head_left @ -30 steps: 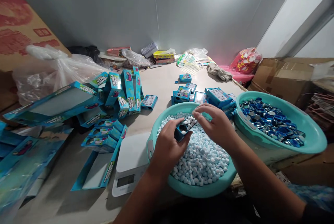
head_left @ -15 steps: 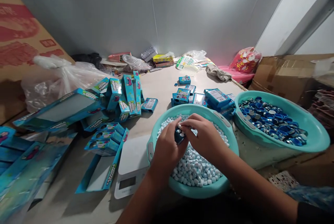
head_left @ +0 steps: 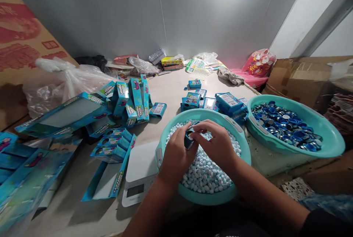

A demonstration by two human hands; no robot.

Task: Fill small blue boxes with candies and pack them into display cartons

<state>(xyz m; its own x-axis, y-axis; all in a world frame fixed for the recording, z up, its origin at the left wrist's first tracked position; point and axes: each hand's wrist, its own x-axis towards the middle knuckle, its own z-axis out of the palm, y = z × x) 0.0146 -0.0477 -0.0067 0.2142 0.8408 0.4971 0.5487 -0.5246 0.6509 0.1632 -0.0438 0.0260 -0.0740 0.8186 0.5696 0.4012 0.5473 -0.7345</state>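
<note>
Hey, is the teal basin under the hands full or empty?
Largely full: pale pellets heap in the teal basin under the small blue box in the left hand.

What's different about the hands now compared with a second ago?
The right hand slid left until its fingers cover the top of the small blue container, hiding the white candies heaped in it before. The left hand kept hold of that container. The candy basin, the basin of blue caps, the scale and the blue boxes stayed put.
</note>
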